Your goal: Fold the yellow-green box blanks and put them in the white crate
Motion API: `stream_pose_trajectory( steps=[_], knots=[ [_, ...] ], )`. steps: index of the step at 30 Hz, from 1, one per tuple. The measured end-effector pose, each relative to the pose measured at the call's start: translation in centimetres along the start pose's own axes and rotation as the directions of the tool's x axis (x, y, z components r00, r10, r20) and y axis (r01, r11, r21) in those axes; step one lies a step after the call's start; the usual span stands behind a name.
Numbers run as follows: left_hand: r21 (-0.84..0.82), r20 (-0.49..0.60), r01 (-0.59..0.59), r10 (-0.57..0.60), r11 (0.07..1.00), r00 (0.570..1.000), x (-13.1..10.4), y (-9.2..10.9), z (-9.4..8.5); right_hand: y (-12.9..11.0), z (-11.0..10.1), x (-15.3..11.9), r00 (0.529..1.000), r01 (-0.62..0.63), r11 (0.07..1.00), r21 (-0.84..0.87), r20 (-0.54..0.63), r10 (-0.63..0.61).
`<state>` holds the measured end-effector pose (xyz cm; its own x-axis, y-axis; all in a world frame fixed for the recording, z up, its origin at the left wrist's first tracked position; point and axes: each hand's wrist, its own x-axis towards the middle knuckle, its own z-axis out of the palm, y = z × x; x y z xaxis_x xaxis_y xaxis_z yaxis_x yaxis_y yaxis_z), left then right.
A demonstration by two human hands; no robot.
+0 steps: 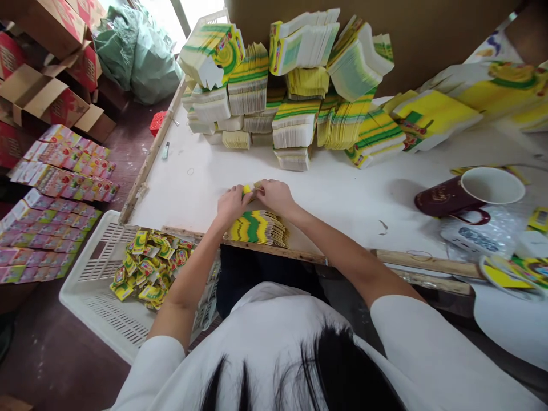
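Observation:
My left hand (pixel 232 204) and my right hand (pixel 275 197) meet over the near part of the white table. Fingers of both are pinched on a small yellow cardboard box (pixel 246 189), mostly covered by them, so its shape is unclear. Just below the hands, at the table's near edge, lies a row of flat yellow and green printed cartons (pixel 257 227) packed closely together. A white plastic crate (pixel 88 279) stands to the left, lower than the tabletop, with many small yellow and green boxes (pixel 149 265) heaped inside.
Stacks of flat cartons (pixel 295 123) line the table's back, and loose ones (pixel 436 117) spread right. A maroon mug (pixel 440 194) stands at right by bubble wrap (pixel 483 234). A small cutter (pixel 165 150) lies at left. Pink boxes (pixel 64 171) and a green sack (pixel 137 54) occupy the floor.

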<state>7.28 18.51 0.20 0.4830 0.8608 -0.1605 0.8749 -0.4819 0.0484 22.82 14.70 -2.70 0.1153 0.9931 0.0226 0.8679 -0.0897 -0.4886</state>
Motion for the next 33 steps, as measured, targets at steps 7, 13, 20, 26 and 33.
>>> stream_pose_trajectory(
  steps=[7, 13, 20, 26, 33],
  knots=[
    [-0.043, 0.023, 0.058, -0.057, 0.997, 0.998, 0.4, -0.3, 0.1, -2.8, 1.2, 0.7, 0.986, -0.090, 0.988, 0.122, 0.152, 0.071],
    [-0.090, 0.036, 0.117, -0.114, 0.989, 0.993, 0.2, 0.1, -0.1, -1.5, 0.6, 0.8, 0.982, -0.094, 0.980, 0.178, 0.181, 0.061],
    [-0.105, 0.070, 0.177, -0.171, 0.978, 0.983, 0.6, 0.4, -0.7, 2.3, -1.9, 0.5, 0.957, 0.041, 0.965, 0.260, 0.268, -0.113],
    [-0.099, 0.055, 0.163, -0.158, 0.982, 0.986, 0.5, 0.7, -0.6, 4.1, -4.4, -1.0, 0.800, 0.133, 0.906, 0.401, 0.496, -0.337],
    [-0.072, 0.032, 0.131, -0.129, 0.989, 0.991, 0.1, 0.7, -0.1, 2.8, -1.9, -0.3, 0.989, 0.141, 0.980, 0.141, 0.018, -0.144]
  ],
)
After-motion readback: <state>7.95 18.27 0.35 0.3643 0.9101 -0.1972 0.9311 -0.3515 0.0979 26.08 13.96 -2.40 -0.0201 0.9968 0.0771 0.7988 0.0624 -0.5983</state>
